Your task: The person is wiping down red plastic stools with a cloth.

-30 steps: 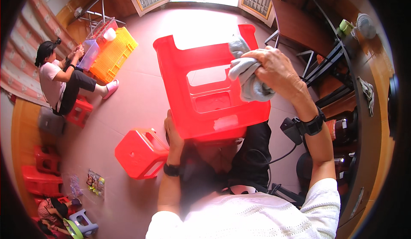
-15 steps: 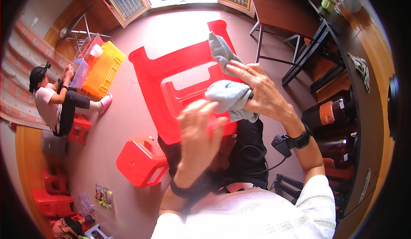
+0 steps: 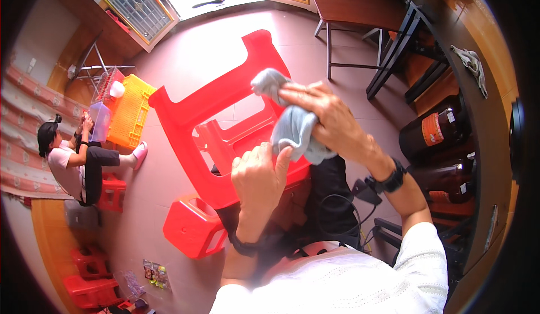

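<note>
A large red plastic stool lies tipped over in front of me, its legs and open frame facing away, its near edge by my knees. My left hand is closed over the near edge of this stool, thumb toward the cloth. A bunched grey-blue cloth is gripped in my right hand, which holds it above the stool's right side. One end of the cloth sticks out past my fingertips, and the rest hangs beneath the palm near my left thumb.
A small red stool stands left of my legs. Further left, a person sits beside a yellow crate. Large dark jars line the right side beneath a counter; a brown table stands at the far right.
My left hand has settled from a blurred motion onto the stool's near edge. The right hand has drawn the cloth slightly left and down. The whole view has turned a little.
</note>
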